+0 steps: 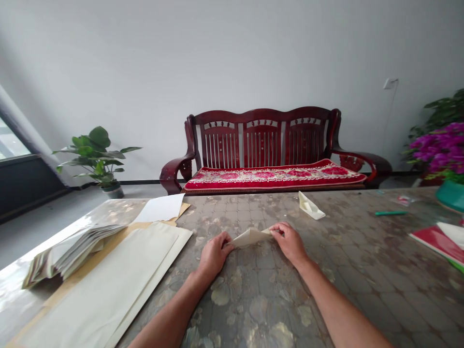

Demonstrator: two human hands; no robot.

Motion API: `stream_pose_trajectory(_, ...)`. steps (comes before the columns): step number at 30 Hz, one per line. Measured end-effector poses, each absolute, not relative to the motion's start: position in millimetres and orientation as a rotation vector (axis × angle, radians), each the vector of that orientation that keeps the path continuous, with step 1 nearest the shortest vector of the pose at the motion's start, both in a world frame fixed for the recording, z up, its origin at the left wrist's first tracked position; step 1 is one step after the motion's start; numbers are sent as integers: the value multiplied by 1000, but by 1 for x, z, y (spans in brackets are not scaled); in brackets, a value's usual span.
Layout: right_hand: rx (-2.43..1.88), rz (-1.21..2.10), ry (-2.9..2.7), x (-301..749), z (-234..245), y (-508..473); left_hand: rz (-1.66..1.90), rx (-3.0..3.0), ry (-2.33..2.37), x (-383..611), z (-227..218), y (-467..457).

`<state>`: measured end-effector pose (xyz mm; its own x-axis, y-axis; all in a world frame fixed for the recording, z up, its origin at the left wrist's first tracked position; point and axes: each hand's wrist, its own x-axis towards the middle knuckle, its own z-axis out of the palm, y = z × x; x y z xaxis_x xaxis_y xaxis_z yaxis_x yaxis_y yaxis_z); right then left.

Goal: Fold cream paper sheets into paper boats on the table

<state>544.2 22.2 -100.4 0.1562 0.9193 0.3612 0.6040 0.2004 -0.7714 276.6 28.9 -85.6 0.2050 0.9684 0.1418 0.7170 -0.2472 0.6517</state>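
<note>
A cream paper boat [250,237] is stretched between my two hands, just over the patterned table [253,299]. My left hand [216,251] pinches its left end between thumb and fingers. At the opposite end, my right hand [289,241] grips the pointed tip the same way. The paper's middle rises in a low peak, and its underside is hidden. Beyond my right hand a second folded paper boat [311,207] rests on the table, touched by neither hand.
Large cream sheets [119,280] and a fanned paper stack [76,253] lie at left, with a white sheet [159,208] behind. To the right are a green pen [390,213], a red booklet [440,241] and a teal flowerpot [451,194]. A wooden bench [261,140] stands beyond.
</note>
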Motion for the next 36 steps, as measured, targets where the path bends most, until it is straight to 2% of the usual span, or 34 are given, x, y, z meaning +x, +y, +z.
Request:
stream_pose_trajectory(25, -1696, 406, -1470, 540, -96, 17, 774, 2132, 1466, 273, -90, 31)
stream_pose_trajectory(36, -1679, 315, -1650, 537, -90, 11, 764, 2097, 1468, 273, -86, 32)
